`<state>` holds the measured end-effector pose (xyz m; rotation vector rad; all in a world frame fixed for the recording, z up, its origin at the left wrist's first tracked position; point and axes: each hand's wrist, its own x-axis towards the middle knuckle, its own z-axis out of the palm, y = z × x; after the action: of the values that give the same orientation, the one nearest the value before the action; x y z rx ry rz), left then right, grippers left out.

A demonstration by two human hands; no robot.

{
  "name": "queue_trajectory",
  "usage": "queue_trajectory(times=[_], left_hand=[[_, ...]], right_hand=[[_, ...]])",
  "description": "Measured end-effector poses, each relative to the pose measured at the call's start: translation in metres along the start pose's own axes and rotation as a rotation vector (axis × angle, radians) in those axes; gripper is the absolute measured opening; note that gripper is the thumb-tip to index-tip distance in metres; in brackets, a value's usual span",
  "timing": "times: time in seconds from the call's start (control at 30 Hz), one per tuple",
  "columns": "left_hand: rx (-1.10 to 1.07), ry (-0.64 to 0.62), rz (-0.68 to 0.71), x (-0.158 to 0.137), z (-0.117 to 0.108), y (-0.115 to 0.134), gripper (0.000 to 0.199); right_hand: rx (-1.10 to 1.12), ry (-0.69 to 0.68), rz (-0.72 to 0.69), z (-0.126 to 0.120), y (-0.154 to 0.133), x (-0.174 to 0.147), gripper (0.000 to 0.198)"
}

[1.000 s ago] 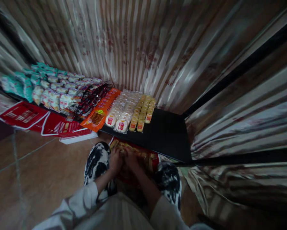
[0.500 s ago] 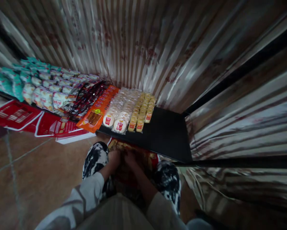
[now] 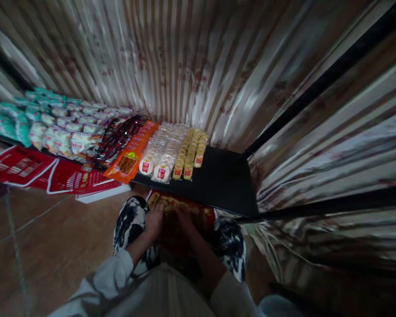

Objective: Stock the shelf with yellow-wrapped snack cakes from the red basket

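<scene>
My left hand [image 3: 154,218] is low between my knees, over the left side of a red package [image 3: 211,215] packed with yellow-wrapped snack packets [image 3: 174,203]. Its fingers look stretched out and touch the packets near the package's edge. My right hand [image 3: 183,217] reaches into the middle of the same package; its fingertips are lost in shadow among the packets. On the black shelf [image 3: 227,180] just beyond stand two rows of yellow snack packets [image 3: 187,152] and, left of these, rows of clear-wrapped round white crackers [image 3: 161,169].
Left along the shelf lie an orange snack bag [image 3: 128,158], dark red shiny packets [image 3: 121,136], white packets [image 3: 57,141] and teal packets [image 3: 21,127]. Red printed sheets [image 3: 19,165] hang below its front edge. Black metal bars [image 3: 303,103] and a striped curtain [image 3: 171,57] enclose the right and back.
My hands were close together over the package; now they are farther apart, the left one with its fingers more stretched out. The view has shifted slightly. The shelf rows look the same.
</scene>
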<state>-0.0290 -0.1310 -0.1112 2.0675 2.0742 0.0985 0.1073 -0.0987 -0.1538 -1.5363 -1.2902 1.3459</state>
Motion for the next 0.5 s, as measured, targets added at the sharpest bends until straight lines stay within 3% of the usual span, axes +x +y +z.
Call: queue_trajectory(times=[0.13, 0.3, 0.5], left_hand=[[-0.103, 0.095, 0.166, -0.011, -0.009, 0.003, 0.028], [-0.383, 0.276, 0.289, -0.015, -0.012, 0.013, 0.036], [-0.730, 0.431, 0.216, -0.012, -0.019, 0.034, 0.040]], right_hand=[[0.171, -0.008, 0.131, -0.009, -0.017, -0.016, 0.033], [0.448, 0.057, 0.221, -0.024, -0.035, -0.027, 0.031], [0.601, 0.154, 0.248, -0.046, -0.051, -0.039, 0.034]])
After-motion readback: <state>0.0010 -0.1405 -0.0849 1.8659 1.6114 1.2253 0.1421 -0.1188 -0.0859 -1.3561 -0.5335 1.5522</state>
